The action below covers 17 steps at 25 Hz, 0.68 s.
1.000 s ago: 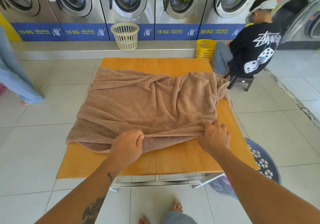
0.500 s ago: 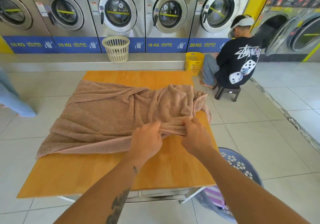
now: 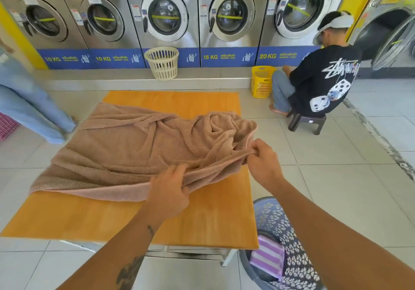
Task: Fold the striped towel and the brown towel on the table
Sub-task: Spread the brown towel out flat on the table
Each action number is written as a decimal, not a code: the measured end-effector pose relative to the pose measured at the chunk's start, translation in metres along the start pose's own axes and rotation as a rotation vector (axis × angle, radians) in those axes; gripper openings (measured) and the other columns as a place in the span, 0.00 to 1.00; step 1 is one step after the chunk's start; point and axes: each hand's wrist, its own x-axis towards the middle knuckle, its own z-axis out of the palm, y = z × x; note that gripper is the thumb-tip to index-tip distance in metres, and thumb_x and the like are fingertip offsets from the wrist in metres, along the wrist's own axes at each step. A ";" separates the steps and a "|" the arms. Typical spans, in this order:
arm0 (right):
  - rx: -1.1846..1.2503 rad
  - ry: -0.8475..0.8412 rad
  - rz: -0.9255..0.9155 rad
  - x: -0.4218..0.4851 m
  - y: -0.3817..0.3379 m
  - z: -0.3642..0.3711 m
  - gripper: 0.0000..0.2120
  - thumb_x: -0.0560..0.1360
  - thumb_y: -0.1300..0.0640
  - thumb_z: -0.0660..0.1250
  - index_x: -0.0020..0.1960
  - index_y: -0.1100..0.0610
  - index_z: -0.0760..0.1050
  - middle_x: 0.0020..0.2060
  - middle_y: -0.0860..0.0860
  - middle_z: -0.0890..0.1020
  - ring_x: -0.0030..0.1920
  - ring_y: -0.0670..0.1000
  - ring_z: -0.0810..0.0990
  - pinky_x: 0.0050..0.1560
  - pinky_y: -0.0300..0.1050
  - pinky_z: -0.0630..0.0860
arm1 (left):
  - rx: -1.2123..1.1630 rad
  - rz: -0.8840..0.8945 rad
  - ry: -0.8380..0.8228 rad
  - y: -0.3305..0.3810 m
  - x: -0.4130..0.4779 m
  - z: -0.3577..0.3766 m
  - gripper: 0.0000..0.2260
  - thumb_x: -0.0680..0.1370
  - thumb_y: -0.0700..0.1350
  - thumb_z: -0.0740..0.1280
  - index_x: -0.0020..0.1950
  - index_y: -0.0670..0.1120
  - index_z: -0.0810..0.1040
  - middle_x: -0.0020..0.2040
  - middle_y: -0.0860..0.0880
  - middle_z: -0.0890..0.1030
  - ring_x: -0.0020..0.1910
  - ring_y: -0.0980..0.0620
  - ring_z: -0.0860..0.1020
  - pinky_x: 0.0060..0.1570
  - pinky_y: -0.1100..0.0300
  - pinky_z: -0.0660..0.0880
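Bright, even daylight, wide-angle view.
Glare is seen on washers (image 3: 231, 15) and floor (image 3: 336, 177); edges are bowed; legs (image 3: 29, 110) at left are blurred; soft shadows are cast on the table (image 3: 67, 218).

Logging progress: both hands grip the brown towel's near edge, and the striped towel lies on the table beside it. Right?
No. The head view shows the striped towel in the grey basket on the floor, right of the table. The left hand and right hand do grip the brown towel at its near edge.
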 end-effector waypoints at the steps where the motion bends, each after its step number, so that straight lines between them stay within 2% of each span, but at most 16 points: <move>1: 0.071 -0.078 -0.008 -0.003 -0.006 0.001 0.07 0.76 0.65 0.59 0.43 0.55 0.73 0.40 0.54 0.79 0.40 0.52 0.75 0.35 0.44 0.69 | -0.029 0.086 -0.024 0.018 0.007 0.002 0.17 0.74 0.49 0.64 0.63 0.55 0.68 0.50 0.57 0.74 0.48 0.50 0.75 0.49 0.50 0.70; 3: 0.138 -0.229 -0.042 -0.012 -0.013 0.004 0.04 0.78 0.61 0.64 0.46 0.55 0.75 0.41 0.54 0.79 0.42 0.50 0.76 0.39 0.42 0.72 | -0.040 0.183 -0.070 0.047 0.022 0.008 0.13 0.76 0.53 0.64 0.59 0.56 0.69 0.43 0.57 0.75 0.44 0.49 0.77 0.43 0.53 0.67; 4: 0.135 -0.291 -0.048 -0.015 -0.013 0.001 0.01 0.77 0.60 0.68 0.47 0.57 0.76 0.41 0.55 0.80 0.42 0.49 0.77 0.40 0.40 0.73 | -0.031 0.194 -0.051 0.054 0.027 0.012 0.08 0.76 0.55 0.64 0.53 0.56 0.71 0.40 0.56 0.76 0.41 0.48 0.78 0.40 0.54 0.67; 6: -0.021 -0.425 -0.075 -0.017 -0.005 -0.014 0.07 0.73 0.60 0.72 0.49 0.53 0.76 0.40 0.52 0.80 0.40 0.48 0.78 0.37 0.36 0.74 | -0.088 0.081 0.029 0.051 0.031 0.013 0.05 0.76 0.52 0.63 0.42 0.53 0.69 0.36 0.53 0.77 0.37 0.46 0.78 0.35 0.53 0.68; 7: -0.208 -0.477 -0.091 -0.016 0.005 -0.024 0.09 0.72 0.60 0.71 0.49 0.50 0.75 0.41 0.50 0.79 0.40 0.49 0.78 0.36 0.37 0.73 | -0.140 -0.002 0.041 0.044 0.031 0.011 0.06 0.76 0.48 0.61 0.40 0.53 0.67 0.35 0.51 0.76 0.35 0.46 0.76 0.34 0.53 0.68; 9: -0.585 -0.471 -0.117 -0.012 0.024 -0.040 0.10 0.71 0.61 0.66 0.49 0.48 0.76 0.45 0.51 0.81 0.44 0.53 0.79 0.41 0.44 0.77 | -0.137 -0.031 0.047 0.034 0.027 0.006 0.07 0.76 0.43 0.59 0.39 0.52 0.65 0.33 0.51 0.74 0.32 0.47 0.73 0.32 0.53 0.64; 12: -0.755 -0.399 -0.065 -0.016 0.050 -0.047 0.07 0.72 0.54 0.65 0.49 0.50 0.78 0.47 0.50 0.81 0.46 0.54 0.79 0.44 0.48 0.76 | -0.088 0.070 -0.011 0.034 0.017 0.007 0.09 0.75 0.43 0.59 0.37 0.53 0.63 0.31 0.54 0.71 0.31 0.49 0.71 0.31 0.55 0.63; 13: -0.777 -0.405 -0.042 -0.020 0.056 -0.045 0.06 0.72 0.51 0.67 0.49 0.49 0.77 0.47 0.49 0.81 0.45 0.54 0.79 0.43 0.47 0.76 | -0.091 0.077 -0.068 0.036 0.012 0.011 0.08 0.75 0.44 0.60 0.37 0.53 0.65 0.32 0.55 0.72 0.31 0.49 0.72 0.30 0.56 0.64; 15: -0.810 -0.452 0.042 -0.027 0.074 -0.044 0.06 0.73 0.54 0.67 0.49 0.49 0.76 0.46 0.49 0.81 0.44 0.53 0.79 0.42 0.46 0.76 | -0.108 0.064 -0.292 0.039 0.003 0.023 0.04 0.76 0.48 0.63 0.41 0.54 0.72 0.36 0.55 0.76 0.34 0.51 0.75 0.31 0.57 0.68; 17: -0.849 -0.650 0.150 -0.034 0.089 -0.046 0.08 0.74 0.57 0.67 0.53 0.50 0.76 0.45 0.48 0.80 0.45 0.51 0.79 0.44 0.43 0.75 | -0.139 0.031 -0.591 0.042 -0.007 0.029 0.05 0.75 0.54 0.66 0.47 0.55 0.77 0.42 0.55 0.80 0.40 0.53 0.77 0.39 0.58 0.74</move>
